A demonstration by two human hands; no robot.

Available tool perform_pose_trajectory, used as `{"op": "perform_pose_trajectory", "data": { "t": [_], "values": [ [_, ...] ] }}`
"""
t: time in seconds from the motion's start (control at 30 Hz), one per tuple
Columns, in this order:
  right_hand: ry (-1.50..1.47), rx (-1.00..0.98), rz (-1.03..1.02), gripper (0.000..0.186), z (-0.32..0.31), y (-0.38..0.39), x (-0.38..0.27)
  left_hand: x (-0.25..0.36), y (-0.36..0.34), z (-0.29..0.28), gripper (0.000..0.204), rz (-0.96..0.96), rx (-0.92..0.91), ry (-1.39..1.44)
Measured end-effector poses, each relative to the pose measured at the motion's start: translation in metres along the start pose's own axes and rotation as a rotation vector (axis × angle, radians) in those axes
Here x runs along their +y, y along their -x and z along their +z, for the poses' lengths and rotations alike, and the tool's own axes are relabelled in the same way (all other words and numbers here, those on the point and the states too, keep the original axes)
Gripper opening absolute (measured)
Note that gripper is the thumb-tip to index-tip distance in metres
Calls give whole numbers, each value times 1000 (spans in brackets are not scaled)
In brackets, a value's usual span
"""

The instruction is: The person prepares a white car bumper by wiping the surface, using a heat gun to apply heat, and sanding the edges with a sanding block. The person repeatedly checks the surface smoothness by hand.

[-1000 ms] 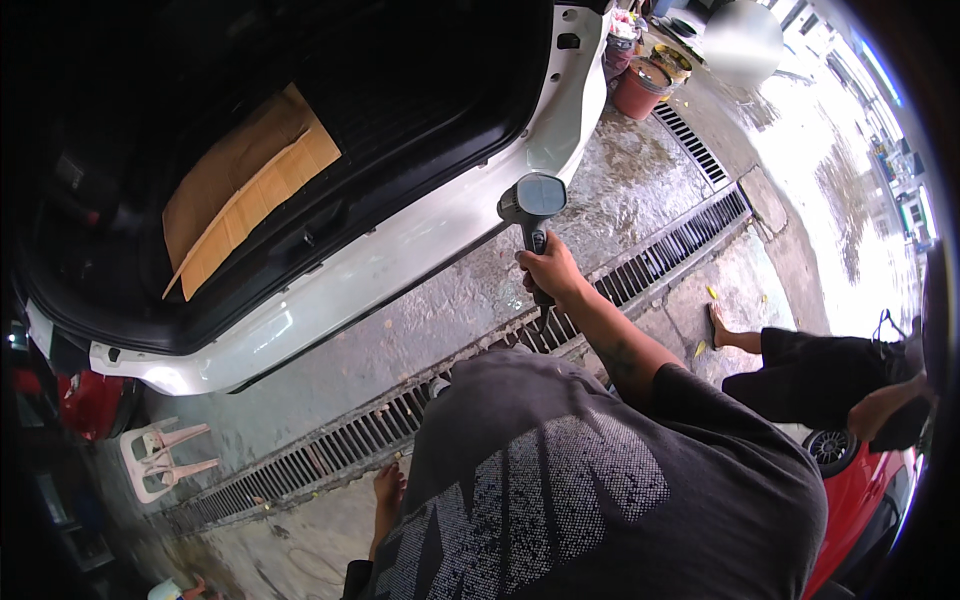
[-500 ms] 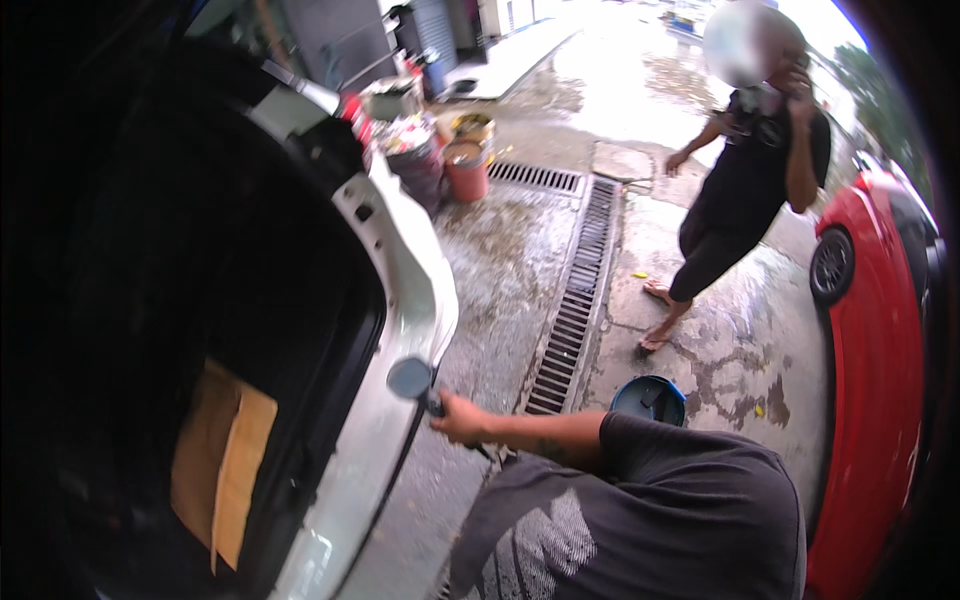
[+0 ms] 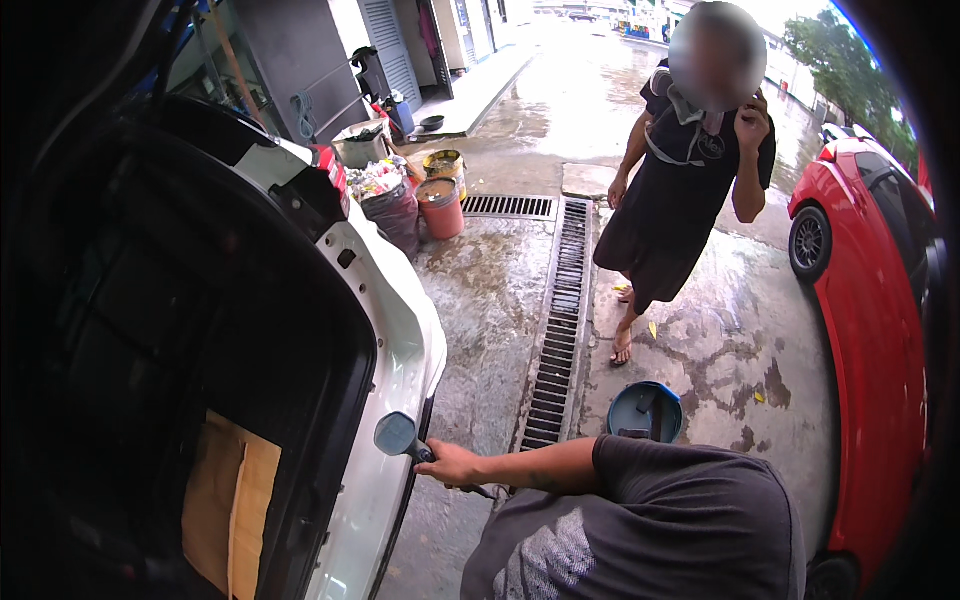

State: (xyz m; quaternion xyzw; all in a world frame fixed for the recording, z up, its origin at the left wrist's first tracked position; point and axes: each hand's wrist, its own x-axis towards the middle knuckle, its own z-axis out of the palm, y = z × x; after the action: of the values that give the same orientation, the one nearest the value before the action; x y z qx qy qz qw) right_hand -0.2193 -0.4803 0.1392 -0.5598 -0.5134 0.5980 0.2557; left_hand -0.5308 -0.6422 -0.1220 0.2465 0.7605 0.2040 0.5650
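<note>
Grey round-headed handheld tool [image 3: 398, 435] over the edge of the white rear sill [image 3: 352, 515], contact unclear; right hand [image 3: 450, 464] closed around its handle, left hand's grip cannot be told. Cardboard [image 3: 226, 500] inside the cargo area; blue bucket [image 3: 627, 411] beyond right arm, near drain grate [image 3: 562, 345].

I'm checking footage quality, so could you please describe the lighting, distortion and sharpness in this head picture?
Head view, top: glare washes out the wet ground; head view, left: the trunk interior is nearly black; head view, right: the red car bends; head view, lower centre: the grey tool looks fairly sharp.
</note>
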Motion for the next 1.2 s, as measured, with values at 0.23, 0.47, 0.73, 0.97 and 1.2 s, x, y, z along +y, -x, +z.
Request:
{"op": "perform_pose_trajectory", "data": {
  "t": [0.23,0.47,0.73,0.97,1.2],
  "values": [
    [-152,47,101,36,-5,-18,3,-148,49,-48,25,14,20,23],
    [-199,75,39,22,-28,-48,5,-297,114,-82,24,74,108,-64],
    [-276,58,45,21,-59,-55,3,-295,136,-31,33,-126,187,200],
    [-246,56,34,20,-61,-57,7,-270,153,-17,32,-362,277,412],
    [-222,26,37,17,-47,-49,9,-287,152,-22,27,-261,261,413]
  ]
}}
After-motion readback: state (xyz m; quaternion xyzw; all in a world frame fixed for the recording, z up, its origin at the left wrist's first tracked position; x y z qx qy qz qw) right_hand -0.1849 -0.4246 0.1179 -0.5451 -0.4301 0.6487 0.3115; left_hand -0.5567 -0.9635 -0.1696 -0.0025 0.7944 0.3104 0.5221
